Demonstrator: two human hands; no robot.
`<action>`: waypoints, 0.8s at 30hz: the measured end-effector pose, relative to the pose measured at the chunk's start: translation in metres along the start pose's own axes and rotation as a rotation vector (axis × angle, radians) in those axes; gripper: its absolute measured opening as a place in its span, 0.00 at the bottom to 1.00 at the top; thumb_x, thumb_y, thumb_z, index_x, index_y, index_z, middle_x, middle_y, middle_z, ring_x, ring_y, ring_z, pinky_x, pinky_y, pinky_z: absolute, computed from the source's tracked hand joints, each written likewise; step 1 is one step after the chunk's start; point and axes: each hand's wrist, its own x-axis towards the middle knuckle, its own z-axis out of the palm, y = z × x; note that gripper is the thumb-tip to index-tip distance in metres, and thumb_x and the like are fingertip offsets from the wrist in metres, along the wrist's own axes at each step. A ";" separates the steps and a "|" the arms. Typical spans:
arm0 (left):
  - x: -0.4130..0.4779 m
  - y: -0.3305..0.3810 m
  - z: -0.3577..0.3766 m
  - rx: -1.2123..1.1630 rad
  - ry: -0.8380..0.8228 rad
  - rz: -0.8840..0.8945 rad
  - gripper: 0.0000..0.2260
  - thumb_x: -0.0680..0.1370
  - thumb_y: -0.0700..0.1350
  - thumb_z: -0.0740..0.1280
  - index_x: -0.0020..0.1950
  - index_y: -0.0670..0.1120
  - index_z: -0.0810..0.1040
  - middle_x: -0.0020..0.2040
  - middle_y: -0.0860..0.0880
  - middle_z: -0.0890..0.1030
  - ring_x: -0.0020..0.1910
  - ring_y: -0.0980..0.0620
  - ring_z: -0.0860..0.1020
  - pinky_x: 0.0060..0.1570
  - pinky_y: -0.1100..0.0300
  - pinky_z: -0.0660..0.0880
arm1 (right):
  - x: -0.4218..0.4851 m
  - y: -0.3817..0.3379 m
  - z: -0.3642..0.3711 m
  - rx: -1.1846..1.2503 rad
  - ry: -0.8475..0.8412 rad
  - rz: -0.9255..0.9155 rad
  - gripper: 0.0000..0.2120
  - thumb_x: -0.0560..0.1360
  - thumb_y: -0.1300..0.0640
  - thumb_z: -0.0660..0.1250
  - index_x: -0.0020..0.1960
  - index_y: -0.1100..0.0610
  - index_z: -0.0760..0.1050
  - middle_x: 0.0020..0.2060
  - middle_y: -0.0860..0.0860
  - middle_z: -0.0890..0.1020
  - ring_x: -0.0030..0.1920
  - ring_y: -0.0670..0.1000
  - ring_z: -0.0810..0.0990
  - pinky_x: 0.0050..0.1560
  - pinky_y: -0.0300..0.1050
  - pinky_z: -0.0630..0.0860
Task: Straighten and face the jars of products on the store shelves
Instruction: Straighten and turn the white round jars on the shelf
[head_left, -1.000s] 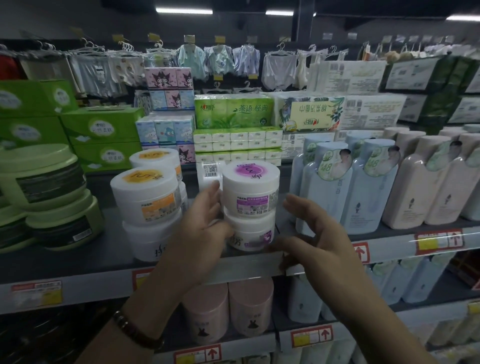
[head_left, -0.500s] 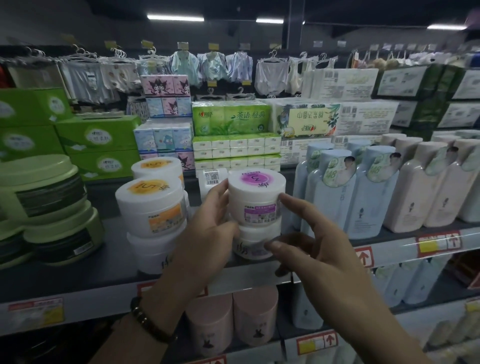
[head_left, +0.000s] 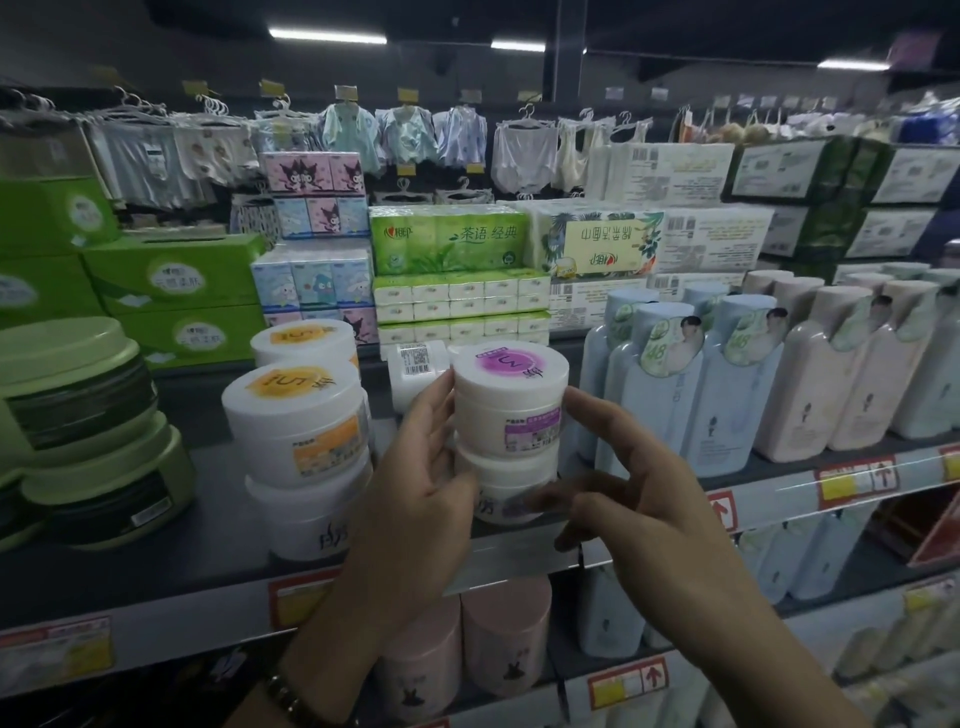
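Two white jars with purple labels stand stacked at the shelf front: the upper purple-label jar (head_left: 506, 400) on the lower purple-label jar (head_left: 496, 480). My left hand (head_left: 415, 467) cups the stack's left side, fingers up along the upper jar. My right hand (head_left: 639, 488) pinches from the right, index fingertip on the upper jar's side and thumb tip on the lower jar's front. The upper label sits off to the right. To the left is a stack of white orange-label jars (head_left: 296, 415) with another orange-label jar (head_left: 306, 338) behind. A barcode jar (head_left: 415, 364) stands behind my left fingers.
Green tubs (head_left: 78, 405) fill the shelf's left end. Pale blue bottles (head_left: 670, 400) and pink bottles (head_left: 810, 374) crowd the right, close to the purple jars. Tissue packs (head_left: 452, 244) line the back. Pink jars (head_left: 504, 634) stand on the shelf below, under the price rail (head_left: 519, 566).
My right index finger has risen from the lower jar to the upper jar's side. The upper jar's purple label has turned toward the right. My left hand stays against the stack.
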 end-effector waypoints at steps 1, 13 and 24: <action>-0.001 0.000 0.001 0.007 0.003 0.021 0.35 0.80 0.29 0.64 0.80 0.58 0.65 0.72 0.66 0.75 0.72 0.67 0.72 0.73 0.57 0.73 | 0.000 0.000 0.000 0.003 0.003 0.000 0.39 0.78 0.77 0.60 0.79 0.42 0.67 0.56 0.46 0.88 0.52 0.55 0.89 0.42 0.48 0.82; -0.015 -0.009 0.004 0.118 0.086 0.116 0.36 0.79 0.33 0.69 0.78 0.65 0.66 0.73 0.69 0.73 0.74 0.65 0.70 0.74 0.52 0.71 | 0.012 0.000 0.000 -0.003 0.050 -0.012 0.37 0.77 0.76 0.60 0.78 0.45 0.70 0.67 0.36 0.81 0.50 0.55 0.89 0.36 0.45 0.80; -0.022 -0.006 0.000 0.169 0.072 0.151 0.34 0.77 0.40 0.70 0.78 0.64 0.67 0.74 0.66 0.73 0.74 0.65 0.70 0.73 0.56 0.70 | 0.018 -0.006 0.000 -0.010 0.034 0.001 0.36 0.78 0.75 0.62 0.76 0.44 0.71 0.69 0.35 0.78 0.44 0.64 0.88 0.33 0.55 0.79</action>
